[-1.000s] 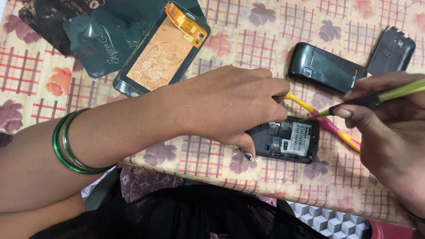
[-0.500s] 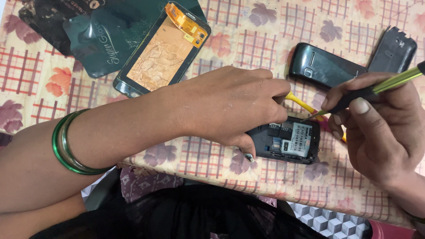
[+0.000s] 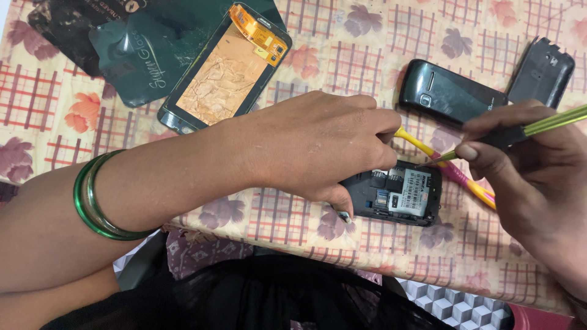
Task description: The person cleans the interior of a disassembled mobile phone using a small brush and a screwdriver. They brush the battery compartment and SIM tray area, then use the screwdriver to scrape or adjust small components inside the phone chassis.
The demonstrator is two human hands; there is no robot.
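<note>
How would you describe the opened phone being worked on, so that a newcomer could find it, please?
On the floral checked tablecloth, look near its front edge, between the two hands. The opened phone lies there under the left hand; unlike the closed black phone behind, its insides show.

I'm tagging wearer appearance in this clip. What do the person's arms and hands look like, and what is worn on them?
Both forearms are bare, no sleeves or gloves. The left hand has green bangles stacked at the wrist and a dark-painted thumbnail. The right hand shows no rings; its wrist is out of frame.
</note>
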